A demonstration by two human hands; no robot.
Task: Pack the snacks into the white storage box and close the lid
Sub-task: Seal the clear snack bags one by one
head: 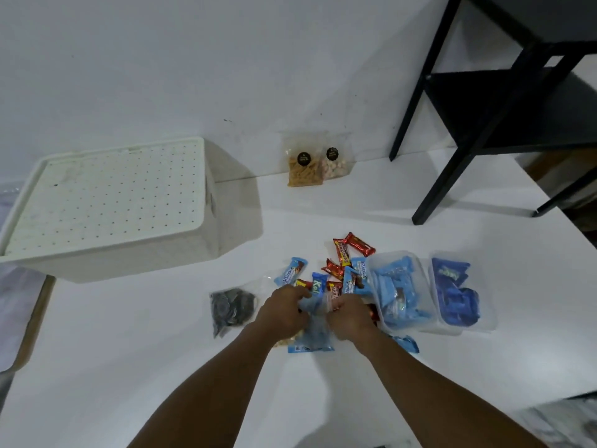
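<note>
Both grips are at work low in the middle of the view: left grip (pixel 284 310) and right grip (pixel 350 313) have fingers curled, bunching the top of a see-through, blue-bottomed bag (pixel 311 345) btwn them. What exactly sits under the fingertips I can't tell.

Just left of the left grip lies a dark bag of round biscuits (pixel 231 310). Right of the right grip stand two clear tubs, touching side by side: near tub (pixel 397 286) w/ light-blue packets, far tub (pixel 455 289) w/ dark-blue ones. Beyond the hands, loose bars (pixel 342 263) in red and blue wrappers are scattered on the white floor (pixel 161 367).

Farther back and left sits the white storage box (pixel 206 240), its perforated lid (pixel 106 202) on. Against the wall lean two small clear bags (pixel 315 166), well apart from the pile.

Progress, my read: early stage. No snack is visibly in the box and the inside is hidden. Left to do: lid off, load bag, bars, tubs, wall bags, lid back on.

Room: bare floor btwn pile and box gives a free path leftward. Right side is tighter, w/ the tubs close and the legs of a black side table (pixel 429 176) behind them. Box's near corner overhangs toward the pile, so watch it when carrying.
</note>
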